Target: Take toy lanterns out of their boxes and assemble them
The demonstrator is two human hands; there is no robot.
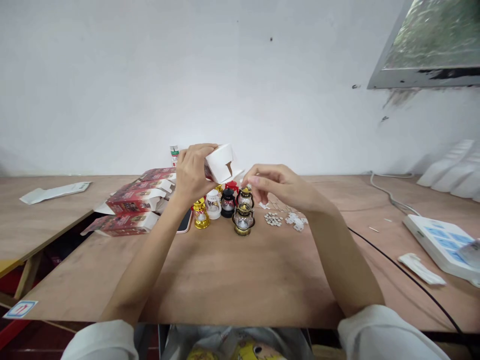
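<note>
My left hand (192, 172) is raised above the wooden table (240, 280) and grips a small white carton box (222, 163), tilted, its open flap end turned right. My right hand (275, 186) hovers just right of the box with thumb and fingers pinched; whatever they hold is too small to name. Below the hands stands a cluster of miniature lanterns: a gold one (201, 214), a white one (213, 204), a black one (227, 202) and a bronze one (243, 219) in front.
Flat red printed cartons (135, 201) are stacked at the left, with a phone (184, 221) beside them. Small white and silver parts (285, 220) lie to the right of the lanterns. A white device (440, 242) and a black cable (405, 275) sit far right.
</note>
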